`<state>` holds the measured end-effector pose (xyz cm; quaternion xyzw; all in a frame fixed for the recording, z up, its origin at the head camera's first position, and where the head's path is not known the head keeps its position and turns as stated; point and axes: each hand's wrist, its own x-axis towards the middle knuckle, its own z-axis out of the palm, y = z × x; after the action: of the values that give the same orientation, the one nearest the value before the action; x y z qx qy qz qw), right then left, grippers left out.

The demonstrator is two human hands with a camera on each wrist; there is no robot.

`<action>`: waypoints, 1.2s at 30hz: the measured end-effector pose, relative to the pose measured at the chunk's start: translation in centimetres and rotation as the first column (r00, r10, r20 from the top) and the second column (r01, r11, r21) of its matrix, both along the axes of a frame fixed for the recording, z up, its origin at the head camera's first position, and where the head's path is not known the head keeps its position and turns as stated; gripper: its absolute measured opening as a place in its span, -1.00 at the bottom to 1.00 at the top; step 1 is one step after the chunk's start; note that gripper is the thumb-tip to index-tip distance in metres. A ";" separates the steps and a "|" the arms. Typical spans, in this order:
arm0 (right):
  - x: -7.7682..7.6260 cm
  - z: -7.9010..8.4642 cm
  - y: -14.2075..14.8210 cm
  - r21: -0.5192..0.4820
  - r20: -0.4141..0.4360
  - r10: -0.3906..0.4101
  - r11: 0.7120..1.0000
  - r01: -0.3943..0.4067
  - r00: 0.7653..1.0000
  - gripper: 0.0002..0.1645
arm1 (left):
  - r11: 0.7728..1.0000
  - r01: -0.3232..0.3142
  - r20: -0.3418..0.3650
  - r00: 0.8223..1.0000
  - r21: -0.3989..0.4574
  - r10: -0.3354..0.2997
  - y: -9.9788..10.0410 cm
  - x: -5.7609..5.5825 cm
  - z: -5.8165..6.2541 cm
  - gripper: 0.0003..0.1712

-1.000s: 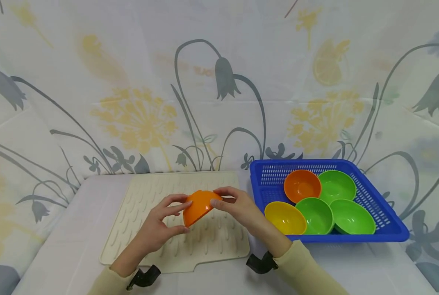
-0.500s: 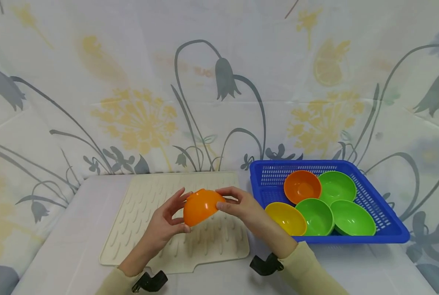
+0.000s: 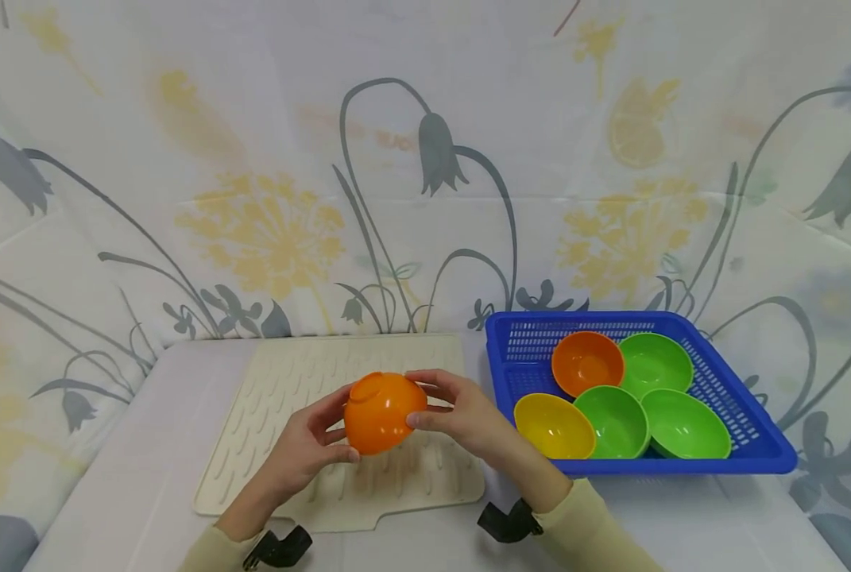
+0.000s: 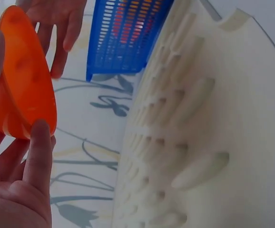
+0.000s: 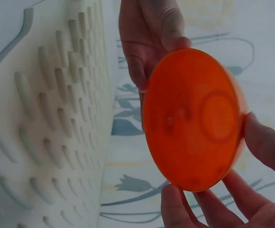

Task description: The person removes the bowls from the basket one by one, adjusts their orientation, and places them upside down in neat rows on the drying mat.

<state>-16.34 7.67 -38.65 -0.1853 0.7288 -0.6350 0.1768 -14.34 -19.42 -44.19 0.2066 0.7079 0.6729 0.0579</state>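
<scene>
An orange bowl point(image 3: 382, 415) is held tilted between both hands, above the cream drying mat point(image 3: 275, 445), its outer side and base ring facing the head camera. My left hand point(image 3: 303, 449) grips it at the left, thumb low on the rim and fingers behind. On the other side my right hand point(image 3: 461, 409) pinches it, thumb on the outside. The right wrist view looks into the hollow of the bowl point(image 5: 190, 142), where the base ring shows through. In the left wrist view the left thumb and fingers hold the rim of the bowl point(image 4: 30, 71).
To the right stands a blue basket point(image 3: 761, 457) with an orange bowl point(image 3: 586, 364), a yellow bowl point(image 3: 555, 427) and several green bowls point(image 3: 655, 364). Raised ridges cover the mat. A flower-printed cloth point(image 3: 425, 262) hangs behind the white-covered table point(image 3: 146, 445).
The orange bowl has turned in the hands, its base now tipped toward the head camera, and has shifted slightly left and down. The basket and its bowls stay put.
</scene>
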 end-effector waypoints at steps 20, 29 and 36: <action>-1.1 -4.2 -7.9 -0.008 -0.046 -0.356 0.934 0.356 0.933 -0.38 | 0.901 -0.319 -0.208 0.941 -0.293 0.265 -2.3 -1.5 -0.4 -0.03; -3.3 -6.1 -10.8 -0.093 0.028 -0.374 0.922 0.375 0.927 -0.38 | 0.882 -0.369 -0.095 0.929 -0.293 0.357 -3.4 -3.2 -1.0 -0.04; -3.9 -6.5 -13.0 -0.053 0.020 -0.421 0.905 0.421 0.907 -0.42 | 0.858 -0.415 -0.086 0.908 -0.303 0.410 -4.4 -4.0 -1.3 -0.05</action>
<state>-20.29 -5.31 -45.14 -0.0262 0.7327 -0.6792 0.0334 -18.33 -23.84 -45.51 0.0447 0.8341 0.5463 -0.0620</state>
